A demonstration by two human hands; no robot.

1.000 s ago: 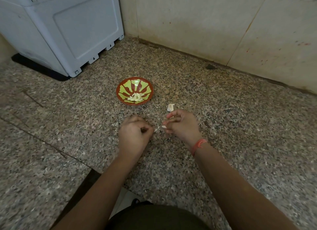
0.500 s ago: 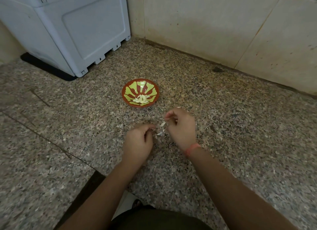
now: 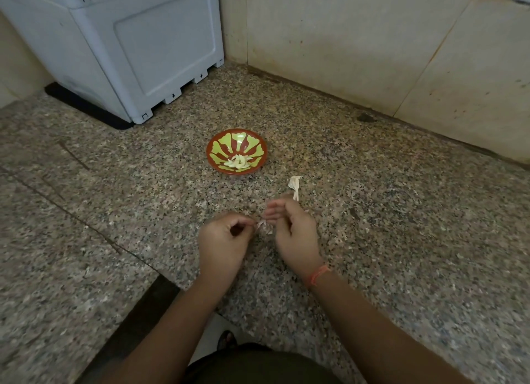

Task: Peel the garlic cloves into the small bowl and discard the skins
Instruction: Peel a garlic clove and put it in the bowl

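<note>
- While the left hand [image 3: 226, 240] is pinching a pale papery garlic clove [image 3: 263, 226], the right hand [image 3: 295, 234] is pinching its skin.
- Farther off, the small red-and-green patterned bowl [image 3: 218, 148] is holding peeled white cloves [image 3: 239, 161].

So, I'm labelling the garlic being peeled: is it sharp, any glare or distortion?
Head view: garlic piece between left hand and right hand is motion-smeared; peeled cloves sharp; soft light, only faint sheen in bowl; wide-angle stretches the frame edges.
</note>
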